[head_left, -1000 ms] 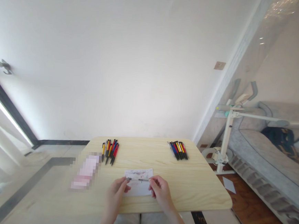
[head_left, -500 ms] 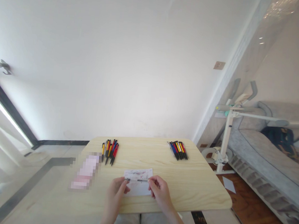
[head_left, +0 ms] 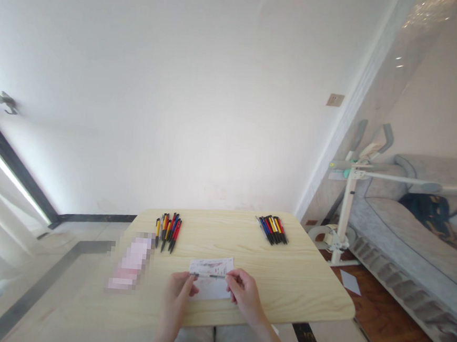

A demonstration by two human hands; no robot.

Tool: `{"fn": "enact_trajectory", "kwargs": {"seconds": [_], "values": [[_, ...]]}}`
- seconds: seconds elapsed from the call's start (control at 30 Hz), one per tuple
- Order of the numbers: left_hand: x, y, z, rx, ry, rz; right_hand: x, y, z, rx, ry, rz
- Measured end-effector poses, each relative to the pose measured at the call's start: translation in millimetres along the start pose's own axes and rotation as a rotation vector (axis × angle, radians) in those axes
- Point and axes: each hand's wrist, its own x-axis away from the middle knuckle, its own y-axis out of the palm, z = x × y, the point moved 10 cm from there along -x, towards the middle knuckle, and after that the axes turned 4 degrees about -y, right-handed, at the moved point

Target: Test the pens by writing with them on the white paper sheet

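Barely any change over the last second: left hand (head_left: 178, 288) and right hand (head_left: 246, 292) each have an end of the pen (head_left: 212, 276) pinched, crosswise over the paper (head_left: 214, 292) on the desk (head_left: 294, 281). Not set down yet.

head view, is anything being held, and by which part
A thin pen-like rod, pinched at its ends: left grip on one, right grip on the other.

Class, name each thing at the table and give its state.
Paper, flat, marked
Thin rod, held crosswise over paper
Left hand, pinching rod's left end
Right hand, pinching rod's right end
Left pens, loosely bunched
Right pens, lying side by side
Pink thing, blurred, state unclear
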Motion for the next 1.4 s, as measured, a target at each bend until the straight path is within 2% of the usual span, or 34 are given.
{"fn": "enact_trajectory", "kwargs": {"seconds": [0.3,0.73,1.2,1.4], "values": [[-1.0,-1.3,-3.3,-0.006,-0.03,0.005,-0.7,0.4,3.7,-0.002,0.005,-0.008],[1.0,0.0,2.5,0.049,-0.06,0.001,-0.3,-0.2,2.1,-0.011,0.016,-0.001],[-1.4,-3.5,-10.1,0.022,-0.088,-0.02,0.5,0.6,2.4,-0.017,0.01,-0.013],[0.9,-3.3,-0.4,0.055,-0.085,0.009,1.0,-0.1,1.9,-0.014,0.004,-0.007]]}}
